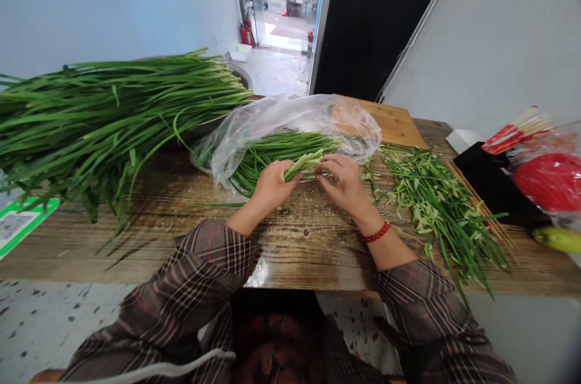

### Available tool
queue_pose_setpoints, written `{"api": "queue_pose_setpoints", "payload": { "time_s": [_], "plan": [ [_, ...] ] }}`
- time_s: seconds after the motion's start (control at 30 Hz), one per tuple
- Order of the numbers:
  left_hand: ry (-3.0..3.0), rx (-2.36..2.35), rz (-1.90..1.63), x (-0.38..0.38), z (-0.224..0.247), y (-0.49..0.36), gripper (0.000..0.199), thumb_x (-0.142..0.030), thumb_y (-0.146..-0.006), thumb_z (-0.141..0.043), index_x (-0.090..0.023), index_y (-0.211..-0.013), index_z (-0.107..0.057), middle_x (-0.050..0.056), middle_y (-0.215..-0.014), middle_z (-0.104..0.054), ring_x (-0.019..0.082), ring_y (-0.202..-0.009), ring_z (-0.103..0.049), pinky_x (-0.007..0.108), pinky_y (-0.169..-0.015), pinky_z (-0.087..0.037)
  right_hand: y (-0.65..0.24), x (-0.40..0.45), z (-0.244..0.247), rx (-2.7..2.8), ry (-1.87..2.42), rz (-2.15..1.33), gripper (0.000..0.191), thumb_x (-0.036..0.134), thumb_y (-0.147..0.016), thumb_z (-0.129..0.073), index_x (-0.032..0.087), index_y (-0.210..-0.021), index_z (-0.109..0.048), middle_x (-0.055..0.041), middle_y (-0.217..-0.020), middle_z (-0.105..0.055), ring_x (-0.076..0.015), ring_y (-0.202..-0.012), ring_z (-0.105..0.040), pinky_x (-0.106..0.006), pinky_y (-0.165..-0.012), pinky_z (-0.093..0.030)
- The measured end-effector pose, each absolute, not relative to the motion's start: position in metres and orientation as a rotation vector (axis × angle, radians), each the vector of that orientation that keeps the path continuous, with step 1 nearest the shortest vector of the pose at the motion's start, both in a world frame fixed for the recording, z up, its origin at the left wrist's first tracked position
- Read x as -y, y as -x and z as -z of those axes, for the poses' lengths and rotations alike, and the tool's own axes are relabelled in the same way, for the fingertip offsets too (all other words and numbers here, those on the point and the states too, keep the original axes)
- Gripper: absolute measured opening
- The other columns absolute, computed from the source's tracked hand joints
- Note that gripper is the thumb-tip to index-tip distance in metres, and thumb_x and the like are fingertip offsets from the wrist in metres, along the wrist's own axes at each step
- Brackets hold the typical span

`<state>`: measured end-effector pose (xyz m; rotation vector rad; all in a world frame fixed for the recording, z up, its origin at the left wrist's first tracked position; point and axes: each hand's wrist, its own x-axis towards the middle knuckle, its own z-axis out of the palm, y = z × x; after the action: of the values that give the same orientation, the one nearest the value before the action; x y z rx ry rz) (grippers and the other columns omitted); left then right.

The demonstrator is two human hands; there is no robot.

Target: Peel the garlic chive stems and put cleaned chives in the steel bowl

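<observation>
My left hand (276, 183) is closed around a small bunch of garlic chives (304, 165), with their pale cut ends pointing right. At those ends, my right hand (344, 183) has its fingers bent in a pinch on the stalks; exactly what lies between the fingertips is partly hidden. Just behind both hands, more garlic chives (272, 151) lie in a clear plastic bag (290, 110). To the right of my right hand is a loose heap of trimmed leaves and pale bits (431, 190) on the wooden table (295, 251).
A large pile of garlic chives (122, 99) rests over a metal basin (242, 74) at left. A cutting board (393, 123) lies behind the bag. At right stand a black box (494, 184) and a red bundle in plastic (551, 181). A green-edged QR card (22, 223) sits far left.
</observation>
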<state>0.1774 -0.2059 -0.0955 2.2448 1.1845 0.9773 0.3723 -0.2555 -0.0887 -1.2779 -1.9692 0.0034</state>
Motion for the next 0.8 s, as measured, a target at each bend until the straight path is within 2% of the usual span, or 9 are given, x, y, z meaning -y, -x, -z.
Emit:
{"api": "queue_pose_setpoints", "payload": {
  "time_s": [0.33, 0.47, 0.6, 0.7, 0.8],
  "plan": [
    [-2.231, -1.195, -0.886, 0.207, 0.093, -0.177, 0.010, -0.026, -0.083, -0.060, -0.019, -0.078, -0.066, 0.005, -0.081, -0.070, 0.024, -0.086, -0.064, 0.035, -0.080, -0.047, -0.362, 0.255, 0.088, 1.715, 1.059, -0.260, 0.005, 0.016, -0.079, -0.061, 0.020, -0.077, -0.063, -0.0064, -0.094, -0.068, -0.0202, -0.095, -0.063, -0.036, -0.090, -0.047],
    [-2.255, -1.200, -0.869, 0.207, 0.092, -0.177, 0.011, -0.026, -0.084, -0.060, -0.019, -0.078, -0.065, 0.005, -0.080, -0.069, 0.024, -0.085, -0.064, 0.035, -0.078, -0.047, -0.369, 0.256, 0.083, 1.450, 1.094, -0.537, 0.002, 0.022, -0.078, -0.064, 0.020, -0.079, -0.063, -0.0056, -0.097, -0.069, -0.0189, -0.095, -0.064, -0.035, -0.088, -0.048],
    [-2.262, -1.226, -0.895, 0.207, 0.092, -0.177, 0.012, -0.028, -0.083, -0.061, -0.019, -0.076, -0.065, 0.005, -0.078, -0.068, 0.023, -0.082, -0.062, 0.034, -0.074, -0.045, -0.399, 0.261, 0.073, 1.180, 1.064, -0.695, 0.011, 0.029, -0.077, -0.069, 0.022, -0.083, -0.064, -0.0019, -0.087, -0.070, -0.0154, -0.080, -0.063, -0.031, -0.079, -0.051],
    [-2.241, -1.240, -0.920, 0.207, 0.092, -0.177, 0.013, -0.028, -0.083, -0.062, -0.018, -0.075, -0.064, 0.006, -0.077, -0.068, 0.023, -0.082, -0.062, 0.034, -0.075, -0.045, -0.427, 0.265, 0.069, 1.351, 1.187, -0.638, 0.012, 0.033, -0.080, -0.068, 0.022, -0.084, -0.069, -0.0027, -0.084, -0.071, -0.0165, -0.079, -0.064, -0.033, -0.077, -0.051],
    [-2.238, -1.243, -0.917, 0.207, 0.092, -0.176, 0.013, -0.027, -0.083, -0.061, -0.018, -0.075, -0.064, 0.006, -0.078, -0.068, 0.024, -0.082, -0.062, 0.034, -0.074, -0.045, -0.444, 0.266, 0.070, 1.689, 1.386, -0.457, 0.014, 0.036, -0.078, -0.071, 0.021, -0.077, -0.073, -0.0062, -0.088, -0.073, -0.0216, -0.087, -0.066, -0.039, -0.086, -0.049]
  ]
}}
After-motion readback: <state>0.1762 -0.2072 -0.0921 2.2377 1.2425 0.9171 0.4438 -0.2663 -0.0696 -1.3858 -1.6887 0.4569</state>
